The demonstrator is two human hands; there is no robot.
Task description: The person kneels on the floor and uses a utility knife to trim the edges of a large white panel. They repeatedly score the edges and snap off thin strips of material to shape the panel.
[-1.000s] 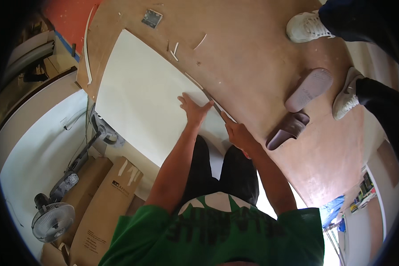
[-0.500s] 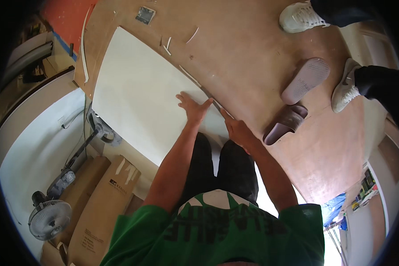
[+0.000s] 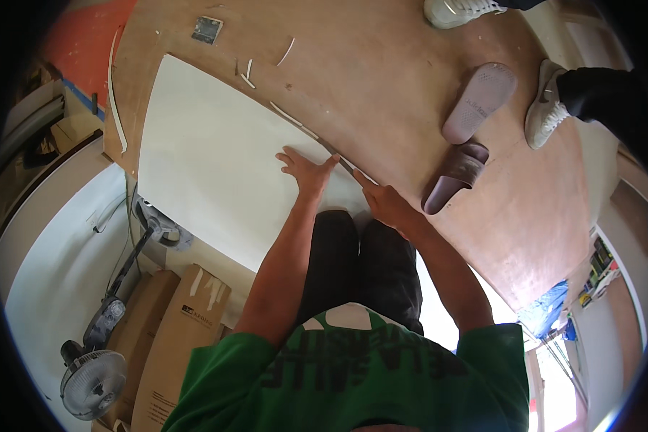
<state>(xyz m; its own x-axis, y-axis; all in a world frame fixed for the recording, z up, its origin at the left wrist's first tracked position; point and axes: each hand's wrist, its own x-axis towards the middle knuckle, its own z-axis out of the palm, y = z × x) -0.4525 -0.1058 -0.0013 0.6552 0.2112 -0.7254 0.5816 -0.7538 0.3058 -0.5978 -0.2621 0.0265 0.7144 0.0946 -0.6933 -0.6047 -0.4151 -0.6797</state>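
A large white sheet (image 3: 216,144) lies on the brown board floor, partly under my knees. My left hand (image 3: 311,173) rests on it near its far right edge, fingers spread. The left thumb reaches the edge and touches a long, narrow, dark flat tool (image 3: 345,165), which resembles a file. My right hand (image 3: 390,207) is closed round the near end of this tool, index finger stretched along it. The tool lies along the sheet's edge; its handle is hidden in my palm. A thin pale strip (image 3: 288,115) lies along the same edge, farther up.
Brown slippers (image 3: 457,176) lie to the right, one upside down. Beyond them stand another person's white shoes (image 3: 543,108). Offcut strips (image 3: 248,72) and a small dark square plate (image 3: 207,29) lie farther off. At left are a fan (image 3: 93,381) and cardboard boxes (image 3: 187,309).
The whole view has shifted, so the floor things appear higher and farther left. Both hands stay at the sheet's edge, the tool still between them, with little visible movement.
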